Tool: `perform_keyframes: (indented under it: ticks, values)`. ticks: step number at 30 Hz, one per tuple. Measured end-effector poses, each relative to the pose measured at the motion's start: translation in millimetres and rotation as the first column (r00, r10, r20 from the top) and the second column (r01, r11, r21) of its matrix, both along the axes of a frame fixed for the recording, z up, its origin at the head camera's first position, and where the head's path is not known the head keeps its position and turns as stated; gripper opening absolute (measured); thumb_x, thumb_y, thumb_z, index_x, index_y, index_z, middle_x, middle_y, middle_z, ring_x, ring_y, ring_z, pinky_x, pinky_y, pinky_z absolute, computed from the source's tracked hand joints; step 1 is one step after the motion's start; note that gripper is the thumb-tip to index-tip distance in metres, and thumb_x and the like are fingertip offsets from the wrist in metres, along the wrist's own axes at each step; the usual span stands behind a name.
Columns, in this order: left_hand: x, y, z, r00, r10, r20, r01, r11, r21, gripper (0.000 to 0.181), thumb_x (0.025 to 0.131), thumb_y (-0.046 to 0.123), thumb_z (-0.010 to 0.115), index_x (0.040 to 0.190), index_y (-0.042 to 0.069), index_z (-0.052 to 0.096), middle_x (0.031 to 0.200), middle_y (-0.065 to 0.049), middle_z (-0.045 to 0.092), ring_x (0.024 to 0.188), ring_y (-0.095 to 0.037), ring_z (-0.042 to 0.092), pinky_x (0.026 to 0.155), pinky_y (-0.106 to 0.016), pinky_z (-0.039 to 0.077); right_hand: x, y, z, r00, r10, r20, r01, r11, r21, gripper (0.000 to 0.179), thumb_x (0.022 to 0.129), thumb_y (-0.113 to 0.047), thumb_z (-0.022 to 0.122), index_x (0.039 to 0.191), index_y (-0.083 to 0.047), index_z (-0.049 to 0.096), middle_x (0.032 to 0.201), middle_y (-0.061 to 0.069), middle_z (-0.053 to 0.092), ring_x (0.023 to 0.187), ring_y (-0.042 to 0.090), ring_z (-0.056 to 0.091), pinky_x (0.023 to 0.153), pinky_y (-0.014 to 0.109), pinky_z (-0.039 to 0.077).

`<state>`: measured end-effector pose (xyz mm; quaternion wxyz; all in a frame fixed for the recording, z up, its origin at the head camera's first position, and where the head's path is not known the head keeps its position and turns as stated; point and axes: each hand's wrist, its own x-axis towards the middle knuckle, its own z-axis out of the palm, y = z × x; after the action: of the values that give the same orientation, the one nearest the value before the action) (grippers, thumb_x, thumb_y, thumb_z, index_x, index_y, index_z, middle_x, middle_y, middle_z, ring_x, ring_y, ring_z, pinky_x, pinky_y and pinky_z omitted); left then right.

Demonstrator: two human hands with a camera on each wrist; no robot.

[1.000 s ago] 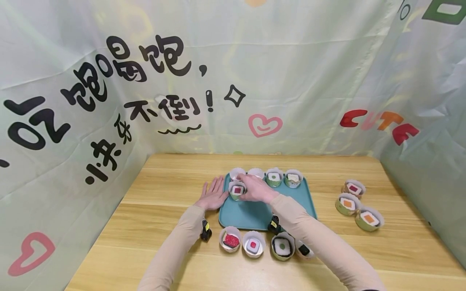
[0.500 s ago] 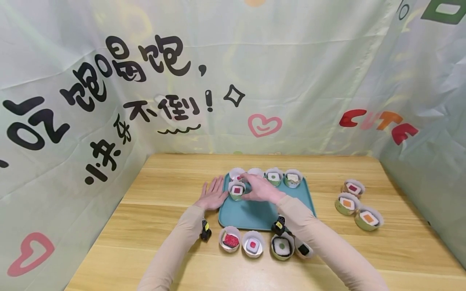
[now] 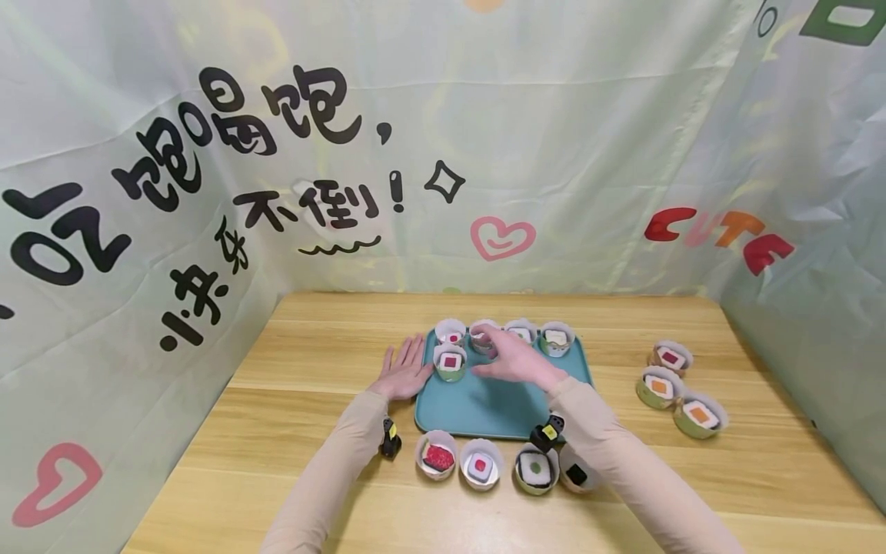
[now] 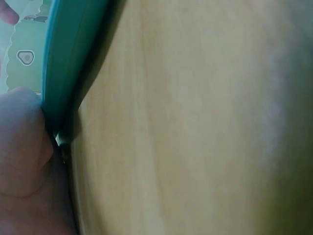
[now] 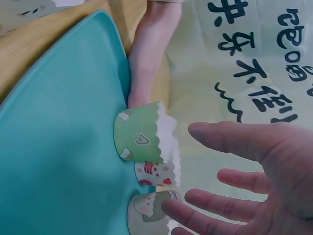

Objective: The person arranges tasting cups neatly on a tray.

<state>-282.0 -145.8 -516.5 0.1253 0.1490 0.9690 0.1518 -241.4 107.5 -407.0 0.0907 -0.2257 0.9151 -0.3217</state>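
My left hand [image 3: 403, 369] lies with fingers spread on the wooden table, its thumb side against the left edge of the teal tray [image 3: 477, 415]. Just right of that edge stands a green paper cup [image 3: 450, 363] printed with avocados, with a sushi piece with a dark red centre inside. Over the tray's middle hovers my right hand [image 3: 511, 358], fingers apart and holding nothing. In the right wrist view, its thumb and fingers stand clear of the green cup [image 5: 139, 134]. Along the tray's back edge is a row of several cups, two partly hidden by this hand.
Before the tray stand several cups with sushi pieces, among them a red-topped one [image 3: 438, 455] and a green-centred one [image 3: 536, 469]. Three more cups [image 3: 661, 387] are grouped on the table's right side. Printed cloth [image 3: 581, 154] walls the table's back and sides.
My right hand has released the green cup and moved right, away from it. The back left cup with a red-dotted piece now shows more fully. My left hand has stayed put.
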Motion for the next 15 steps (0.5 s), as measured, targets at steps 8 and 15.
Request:
perform_keyframes:
  ticks: [8, 15]
  values:
    - [-1.9, -0.6, -2.9, 1.000, 0.003, -0.004, -0.003, 1.000, -0.002, 0.068, 0.108, 0.047, 0.019, 0.163, 0.011, -0.002, 0.172, -0.002, -0.007, 0.160, -0.024, -0.006, 0.127, -0.054, -0.006, 6.1, 15.6, 4.2, 0.998, -0.066, 0.025, 0.066, 0.997, -0.033, 0.070, 0.089, -0.022, 0.077, 0.148, -0.006, 0.044, 0.137, 0.024, 0.058, 0.117, 0.042, 0.063, 0.090, 0.049, 0.057]
    - [-4.6, -2.0, -5.9, 1.000, -0.001, -0.003, 0.001, 1.000, 0.003, 0.069, 0.108, 0.047, 0.020, 0.163, 0.012, -0.002, 0.172, -0.002, -0.006, 0.160, -0.023, -0.006, 0.127, -0.054, -0.007, 11.6, 31.7, 3.8, 0.995, -0.096, 0.027, 0.098, 0.993, -0.073, 0.068, 0.091, -0.024, 0.076, 0.148, -0.006, 0.044, 0.141, 0.027, 0.055, 0.121, 0.044, 0.061, 0.095, 0.053, 0.055]
